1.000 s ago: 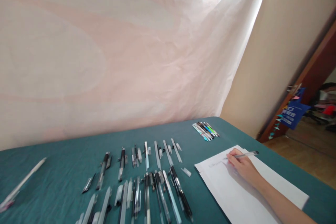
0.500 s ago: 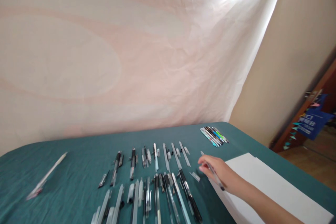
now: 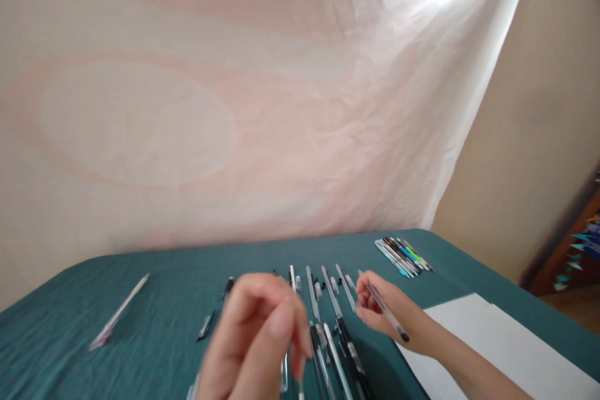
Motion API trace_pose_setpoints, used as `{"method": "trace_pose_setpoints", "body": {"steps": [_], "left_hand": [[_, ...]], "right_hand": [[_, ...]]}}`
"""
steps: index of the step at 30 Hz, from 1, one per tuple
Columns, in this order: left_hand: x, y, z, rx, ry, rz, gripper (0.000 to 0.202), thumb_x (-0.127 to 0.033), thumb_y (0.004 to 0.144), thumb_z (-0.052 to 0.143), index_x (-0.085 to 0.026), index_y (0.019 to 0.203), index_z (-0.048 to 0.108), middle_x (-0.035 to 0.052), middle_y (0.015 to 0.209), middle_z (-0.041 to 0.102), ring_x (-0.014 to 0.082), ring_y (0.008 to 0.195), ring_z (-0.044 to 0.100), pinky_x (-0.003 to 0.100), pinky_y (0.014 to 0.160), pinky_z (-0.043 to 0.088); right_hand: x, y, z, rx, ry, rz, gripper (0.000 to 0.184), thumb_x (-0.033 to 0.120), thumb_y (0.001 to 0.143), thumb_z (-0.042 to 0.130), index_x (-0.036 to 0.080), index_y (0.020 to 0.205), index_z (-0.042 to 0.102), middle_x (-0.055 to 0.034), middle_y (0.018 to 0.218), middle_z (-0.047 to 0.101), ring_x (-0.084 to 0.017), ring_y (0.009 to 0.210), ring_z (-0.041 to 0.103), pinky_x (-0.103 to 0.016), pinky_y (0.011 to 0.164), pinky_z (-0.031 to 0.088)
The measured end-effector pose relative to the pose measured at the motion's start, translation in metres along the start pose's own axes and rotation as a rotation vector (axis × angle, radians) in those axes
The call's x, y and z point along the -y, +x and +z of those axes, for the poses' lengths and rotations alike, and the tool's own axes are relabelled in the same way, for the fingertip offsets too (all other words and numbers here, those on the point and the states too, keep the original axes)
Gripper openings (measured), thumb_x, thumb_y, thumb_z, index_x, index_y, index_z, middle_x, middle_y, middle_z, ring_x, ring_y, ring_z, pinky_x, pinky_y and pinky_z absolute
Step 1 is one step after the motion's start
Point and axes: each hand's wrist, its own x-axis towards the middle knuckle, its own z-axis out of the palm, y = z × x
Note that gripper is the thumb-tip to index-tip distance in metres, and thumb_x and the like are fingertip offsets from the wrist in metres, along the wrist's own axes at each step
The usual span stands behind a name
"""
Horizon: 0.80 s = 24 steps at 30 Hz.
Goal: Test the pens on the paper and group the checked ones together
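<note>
Left hand [image 3: 250, 347] in, curled; right [image 3: 397, 304] around pen [image 3: 390, 314]

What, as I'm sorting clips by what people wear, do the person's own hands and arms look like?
The left hand and right hand are both gloveless, with no ring or marking visible. The right forearm shows no sleeve, watch or bracelet as far as the picture's edge. The left forearm is out of view, so its covering can't be told.
</note>
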Motion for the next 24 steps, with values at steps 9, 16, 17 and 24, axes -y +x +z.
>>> {"method": "trace_pose_setpoints", "body": {"steps": [9, 16, 17, 24], "left_hand": [[0.067, 0.035, 0.025, 0.163, -0.175, -0.703, 0.038, -0.051, 0.075, 0.054, -0.014, 0.080, 0.058, 0.0017, 0.068, 0.057, 0.0090, 0.048, 0.050, 0.021, 0.046, 0.032], [0.058, 0.031, 0.021, 0.228, -0.401, -0.879, 0.042, -0.053, 0.079, 0.049, -0.013, 0.067, 0.056, -0.0018, 0.056, 0.050, 0.0053, 0.042, 0.043, 0.017, 0.044, 0.029], [0.059, 0.031, 0.021, 0.221, -0.419, -0.885, 0.040, -0.051, 0.079, 0.050, -0.013, 0.067, 0.056, -0.0021, 0.056, 0.049, 0.0049, 0.042, 0.042, 0.016, 0.044, 0.029], [0.058, 0.034, 0.019, 0.084, -0.487, -0.749, 0.023, -0.032, 0.080, 0.058, -0.011, 0.072, 0.058, -0.0016, 0.061, 0.051, 0.0038, 0.046, 0.045, 0.015, 0.046, 0.036]], "right_hand": [[0.042, 0.004, 0.026, -0.119, 0.212, -0.097, 0.017, 0.029, 0.076, 0.058, 0.021, 0.084, 0.046, 0.0009, 0.075, 0.054, -0.013, 0.066, 0.052, -0.024, 0.062, 0.044], [0.025, -0.002, 0.039, -0.102, 0.145, -0.101, 0.012, 0.025, 0.078, 0.056, 0.021, 0.086, 0.048, 0.0007, 0.075, 0.055, -0.015, 0.069, 0.055, -0.026, 0.065, 0.045], [0.026, -0.003, 0.040, -0.100, 0.142, -0.104, 0.012, 0.025, 0.078, 0.056, 0.021, 0.086, 0.048, 0.0007, 0.075, 0.055, -0.014, 0.069, 0.056, -0.026, 0.065, 0.045], [0.027, -0.005, 0.039, -0.085, 0.182, -0.155, 0.018, 0.031, 0.080, 0.055, 0.022, 0.094, 0.049, -0.0021, 0.084, 0.058, -0.017, 0.077, 0.056, -0.029, 0.073, 0.045]]}}
